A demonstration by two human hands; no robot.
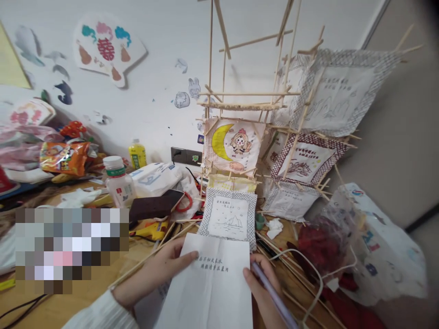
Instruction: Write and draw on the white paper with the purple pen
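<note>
Your left hand [154, 274] lies open, pinning the paper [212, 283] to the bench [51, 306]. Your right hand [262, 285] is clamped on a pen [274, 297] at the paper's edge.

At the bottom of the frame there are two bare hands with no gloves and no rings that can be seen. The left hand [156, 274], low and a bit left of the middle, comes out of a long white sleeve [99, 313] made of soft ribbed cloth that ends at the wrist. The right hand [262, 292], low and a bit right of the middle, shows no sleeve at all.
</note>
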